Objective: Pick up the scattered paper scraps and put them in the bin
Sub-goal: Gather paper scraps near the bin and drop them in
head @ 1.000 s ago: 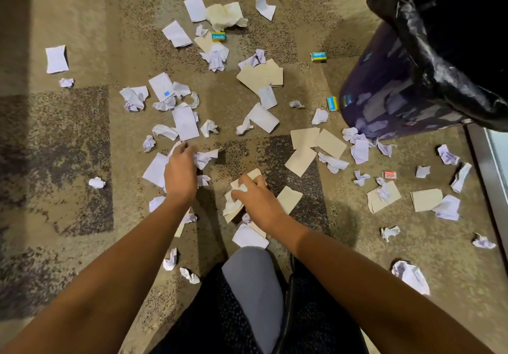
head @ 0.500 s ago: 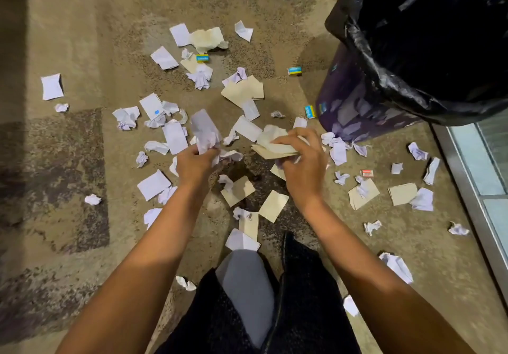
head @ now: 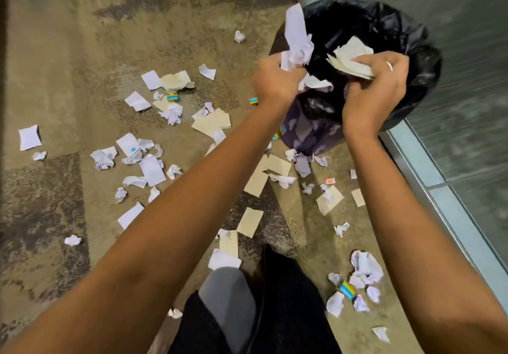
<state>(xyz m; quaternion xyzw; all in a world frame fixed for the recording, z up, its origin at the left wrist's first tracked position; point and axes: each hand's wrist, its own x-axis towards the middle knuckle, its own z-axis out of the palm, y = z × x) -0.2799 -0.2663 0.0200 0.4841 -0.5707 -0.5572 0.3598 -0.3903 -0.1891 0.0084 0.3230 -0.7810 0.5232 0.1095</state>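
Note:
A purple bin (head: 308, 133) lined with a black bag (head: 412, 51) stands at the upper right. My left hand (head: 275, 81) is at the bin's near-left rim, shut on a bunch of white paper scraps (head: 297, 42) that stick up above the fist. My right hand (head: 376, 95) is over the bin's opening, shut on several beige paper pieces (head: 351, 59). Many white and beige scraps (head: 151, 169) lie scattered on the brown carpet left of and below the bin.
Small blue-and-yellow boxes (head: 172, 97) and a red one (head: 329, 181) lie among the scraps. A grey metal frame with glass (head: 417, 158) runs along the right behind the bin. My knees (head: 228, 298) are at the bottom centre, with crumpled paper (head: 365, 268) beside them.
Both hands lifted off the floor with their paper and rose up and right to the bin's mouth. The view swung toward the bin.

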